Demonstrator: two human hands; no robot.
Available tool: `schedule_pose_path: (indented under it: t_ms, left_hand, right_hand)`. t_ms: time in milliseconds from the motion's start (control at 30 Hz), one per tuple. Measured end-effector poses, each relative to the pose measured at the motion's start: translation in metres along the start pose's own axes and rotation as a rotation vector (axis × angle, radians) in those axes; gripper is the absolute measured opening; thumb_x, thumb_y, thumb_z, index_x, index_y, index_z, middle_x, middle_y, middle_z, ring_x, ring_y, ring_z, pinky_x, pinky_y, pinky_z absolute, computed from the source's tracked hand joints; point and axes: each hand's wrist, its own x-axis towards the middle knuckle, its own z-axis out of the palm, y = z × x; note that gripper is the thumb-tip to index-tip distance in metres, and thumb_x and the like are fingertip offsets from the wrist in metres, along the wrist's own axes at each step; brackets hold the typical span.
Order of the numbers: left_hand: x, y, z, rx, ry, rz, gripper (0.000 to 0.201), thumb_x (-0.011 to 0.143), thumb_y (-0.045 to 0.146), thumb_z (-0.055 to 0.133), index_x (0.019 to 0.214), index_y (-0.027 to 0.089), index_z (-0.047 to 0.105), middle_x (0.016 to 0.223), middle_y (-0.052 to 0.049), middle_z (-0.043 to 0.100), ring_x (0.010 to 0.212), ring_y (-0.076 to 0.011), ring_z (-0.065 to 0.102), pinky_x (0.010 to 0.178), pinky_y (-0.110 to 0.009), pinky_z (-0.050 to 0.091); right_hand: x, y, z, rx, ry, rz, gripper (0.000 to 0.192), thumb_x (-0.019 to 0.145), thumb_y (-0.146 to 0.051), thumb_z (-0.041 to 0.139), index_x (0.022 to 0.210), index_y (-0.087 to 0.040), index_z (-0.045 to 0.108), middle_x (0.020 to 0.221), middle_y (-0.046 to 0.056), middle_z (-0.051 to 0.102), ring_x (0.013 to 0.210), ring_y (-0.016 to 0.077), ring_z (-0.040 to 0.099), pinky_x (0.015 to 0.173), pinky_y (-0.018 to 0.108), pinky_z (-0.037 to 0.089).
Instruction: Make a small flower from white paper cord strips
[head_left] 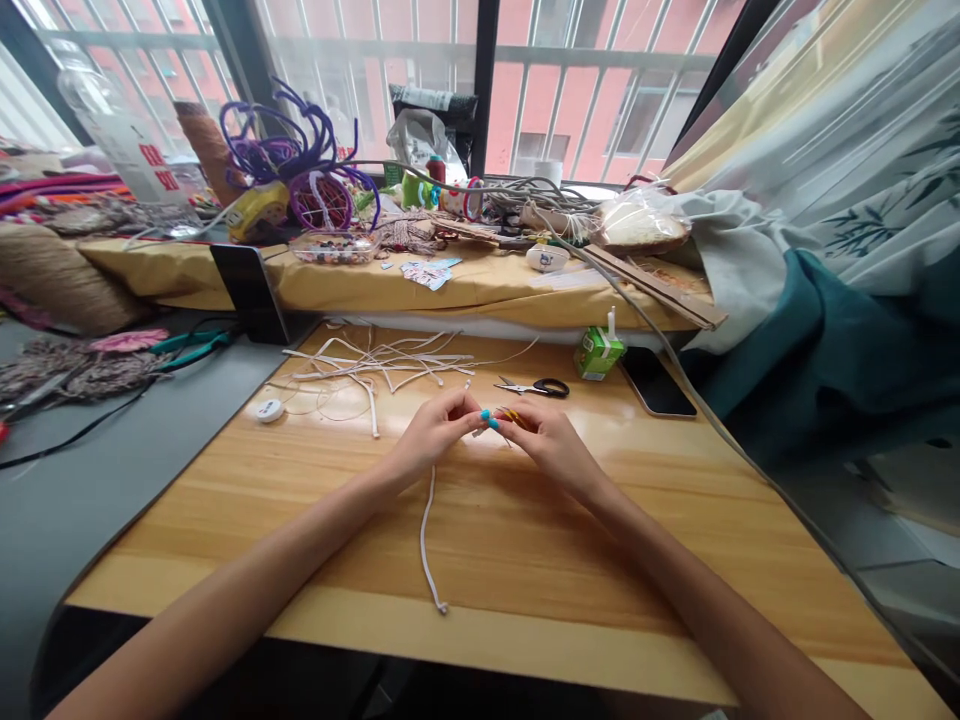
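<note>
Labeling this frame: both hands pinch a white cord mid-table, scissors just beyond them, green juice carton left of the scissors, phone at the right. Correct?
One slip: the green juice carton stands right of the scissors, not left, next to the phone. The head view shows it. The rest holds: the left hand and right hand pinch the white cord mid-table, scissors just beyond.

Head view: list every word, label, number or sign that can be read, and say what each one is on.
No text here can be read for certain.
Clear bottle: red characters, too blurred to read.
Green drink carton: printing too small to read.
Printed cards on the shelf: print too small to read.
Small white round thing on the table: a dark mark, unreadable.
The left hand and right hand hold a white cord, which bears no text.
</note>
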Motion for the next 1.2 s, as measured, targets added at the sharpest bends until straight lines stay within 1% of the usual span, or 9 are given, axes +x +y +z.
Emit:
schedule_pose_path:
  t_ms: [100,200,300,633,733,833,933,1033,1200]
  left_hand:
    - [0.002,0.000,0.000,-0.023,-0.006,-0.066,0.028,0.072,0.041,0.052,0.065,0.013,0.054,0.062,0.001,0.053,0.063,-0.0112,0.047,0.060,-0.022,0.037]
    - [0.005,-0.001,-0.005,-0.041,-0.030,-0.098,0.030,0.074,0.041,0.049,0.068,0.013,0.059,0.067,-0.001,0.058,0.069,-0.0129,0.051,0.067,-0.024,0.038]
    - [0.005,0.001,-0.008,-0.051,-0.057,-0.104,0.024,0.072,0.036,0.054,0.075,0.013,0.062,0.076,-0.002,0.061,0.076,-0.0141,0.053,0.071,-0.024,0.039]
    - [0.001,0.001,-0.005,0.106,-0.027,-0.007,0.022,0.074,0.034,0.054,0.072,0.013,0.062,0.070,-0.002,0.061,0.069,-0.0131,0.053,0.065,-0.023,0.040]
    - [0.004,0.002,-0.005,-0.008,-0.060,-0.059,0.023,0.075,0.033,0.052,0.082,0.014,0.063,0.081,-0.003,0.063,0.079,-0.0143,0.055,0.073,-0.025,0.041]
    - [0.004,0.004,-0.005,-0.142,-0.094,-0.133,0.026,0.071,0.030,0.057,0.090,0.014,0.060,0.089,-0.005,0.064,0.082,-0.0149,0.057,0.076,-0.027,0.042]
    - [0.004,0.003,-0.007,-0.160,-0.060,-0.134,0.024,0.068,0.028,0.060,0.087,0.013,0.061,0.087,-0.005,0.065,0.081,-0.0150,0.058,0.076,-0.027,0.043]
    - [0.003,0.001,-0.009,-0.080,0.010,-0.080,0.022,0.071,0.030,0.057,0.086,0.015,0.064,0.086,-0.004,0.065,0.082,-0.0147,0.057,0.077,-0.025,0.042]
    - [0.004,-0.005,-0.008,0.087,0.050,-0.013,0.024,0.077,0.034,0.049,0.088,0.017,0.064,0.086,-0.003,0.064,0.080,-0.0140,0.056,0.071,-0.023,0.041]
  right_hand:
    - [0.000,0.005,0.002,0.023,0.015,0.036,0.027,0.078,-0.037,0.048,0.066,-0.016,0.058,0.061,-0.001,0.047,0.059,0.0106,0.042,0.054,0.022,0.031]
    - [0.002,0.007,-0.001,0.040,0.006,0.057,0.025,0.077,-0.037,0.049,0.069,-0.015,0.059,0.063,-0.001,0.049,0.061,0.0108,0.043,0.055,0.022,0.031]
    - [0.003,0.008,-0.003,0.032,0.014,0.069,0.026,0.077,-0.037,0.050,0.067,-0.015,0.059,0.063,-0.001,0.048,0.060,0.0106,0.042,0.054,0.022,0.030]
    - [0.000,0.007,-0.001,0.016,0.015,0.096,0.029,0.076,-0.039,0.050,0.061,-0.014,0.055,0.057,-0.002,0.043,0.056,0.0092,0.038,0.051,0.021,0.026]
    - [0.002,0.006,-0.003,0.091,0.031,0.103,0.030,0.075,-0.040,0.050,0.061,-0.015,0.054,0.056,-0.003,0.042,0.056,0.0091,0.037,0.051,0.021,0.027]
    - [0.003,0.006,-0.004,0.153,0.073,0.123,0.030,0.075,-0.040,0.050,0.059,-0.015,0.052,0.057,-0.003,0.042,0.056,0.0089,0.037,0.052,0.021,0.027]
    - [0.002,0.005,-0.003,0.170,0.044,0.195,0.030,0.073,-0.042,0.051,0.062,-0.014,0.055,0.058,-0.003,0.044,0.055,0.0091,0.038,0.052,0.021,0.028]
    - [0.001,0.004,0.000,0.111,-0.011,0.246,0.027,0.071,-0.039,0.053,0.065,-0.014,0.058,0.058,-0.003,0.046,0.056,0.0093,0.039,0.052,0.021,0.027]
    - [-0.003,0.002,0.006,-0.053,-0.005,0.174,0.024,0.075,-0.032,0.047,0.062,-0.014,0.056,0.059,-0.002,0.049,0.057,0.0100,0.041,0.053,0.022,0.027]
